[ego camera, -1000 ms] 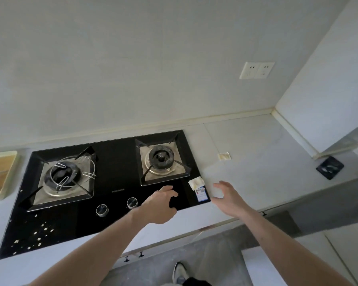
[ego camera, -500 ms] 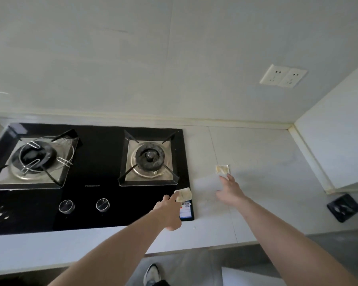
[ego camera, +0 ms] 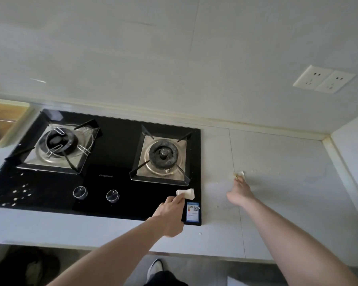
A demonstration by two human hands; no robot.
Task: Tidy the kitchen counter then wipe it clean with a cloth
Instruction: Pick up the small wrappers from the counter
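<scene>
A white paper scrap (ego camera: 186, 193) lies on the front right corner of the black gas hob (ego camera: 116, 172). My left hand (ego camera: 171, 211) pinches its near edge between thumb and fingers. A second small yellowish scrap (ego camera: 240, 174) lies on the pale counter (ego camera: 277, 172) to the right of the hob. My right hand (ego camera: 239, 193) reaches out with its fingertips on that scrap; whether they pinch it is hard to tell.
The hob has two burners and two knobs (ego camera: 80, 191), with pale crumbs (ego camera: 12, 195) on its front left. A blue label (ego camera: 192, 211) sits at its front right corner. A wooden board (ego camera: 2, 122) lies far left. Wall sockets (ego camera: 323, 78) are above right.
My left hand has closed on the white scrap on the hob. My right hand has stretched farther across the counter and reached the small yellowish scrap. The view has shifted.
</scene>
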